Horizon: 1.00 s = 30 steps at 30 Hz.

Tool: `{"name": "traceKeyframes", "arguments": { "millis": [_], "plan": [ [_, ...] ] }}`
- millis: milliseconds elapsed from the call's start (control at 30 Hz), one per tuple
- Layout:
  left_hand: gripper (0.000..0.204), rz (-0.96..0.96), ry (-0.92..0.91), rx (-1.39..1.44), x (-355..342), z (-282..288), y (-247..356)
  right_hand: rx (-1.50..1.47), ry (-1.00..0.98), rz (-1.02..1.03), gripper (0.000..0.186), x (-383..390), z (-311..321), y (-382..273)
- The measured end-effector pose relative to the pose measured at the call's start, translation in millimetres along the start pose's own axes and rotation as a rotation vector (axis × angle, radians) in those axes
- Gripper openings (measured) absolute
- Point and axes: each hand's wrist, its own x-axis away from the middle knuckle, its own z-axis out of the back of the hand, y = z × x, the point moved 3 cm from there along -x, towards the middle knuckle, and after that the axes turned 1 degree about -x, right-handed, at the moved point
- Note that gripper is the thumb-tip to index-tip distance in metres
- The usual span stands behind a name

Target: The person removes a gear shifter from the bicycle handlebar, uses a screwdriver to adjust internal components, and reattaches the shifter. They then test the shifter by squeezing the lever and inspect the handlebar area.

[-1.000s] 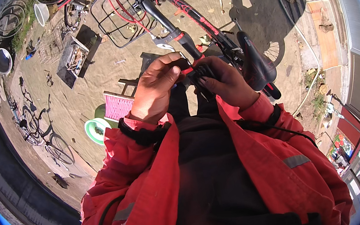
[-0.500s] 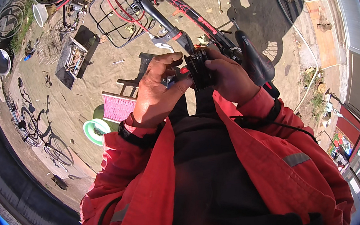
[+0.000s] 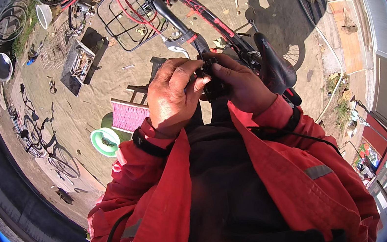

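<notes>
Both hands meet in front of my chest around a black, ridged round part (image 3: 216,87), which looks like a stack of bicycle sprockets. My right hand (image 3: 249,87) grips it from the right, thumb along its upper face. On the left side, my left hand (image 3: 174,97) has its thumb and index finger pinched together at the part's upper edge. Whether something small sits between those fingertips cannot be made out. Just beyond the hands is a black and red bicycle frame (image 3: 211,17), with its handlebar grip (image 3: 200,45) and black saddle (image 3: 275,62) close by.
A pink woven stool (image 3: 129,115) and a pale green basin (image 3: 106,142) stand to the left. Farther off lie an open toolbox (image 3: 81,67), a black wire basket (image 3: 128,23), buckets (image 3: 2,66) and another bicycle (image 3: 31,129). A pale hose (image 3: 326,43) runs along the right.
My left hand has moved right and closed its thumb and index finger in on the black part. The part has tilted in my right hand, showing less of its ridged side.
</notes>
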Motion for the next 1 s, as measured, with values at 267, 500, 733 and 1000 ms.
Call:
{"name": "traceKeyframes", "arguments": {
  "millis": [267, 500, 733, 1000],
  "plan": [
    [0.012, 0.160, 0.031, 0.065, 1.8, 0.9, -5.2, 0.000, -0.028, -0.017, 0.040, 4.5, -11.2, 1.9],
    [0.017, 0.237, 0.063, 0.054, 11.0, -2.1, -6.3, 0.024, -0.055, -0.033, 0.037, 3.0, -13.5, -1.2],
    [0.016, 0.245, 0.088, 0.050, 7.6, -2.3, -11.0, 0.040, -0.032, 0.059, 0.036, -3.2, -15.1, 7.2],
    [0.014, 0.306, 0.086, 0.061, 7.3, -0.5, -4.3, 0.126, -0.041, 0.093, 0.037, -3.6, -10.6, 10.5]
  ]
}}
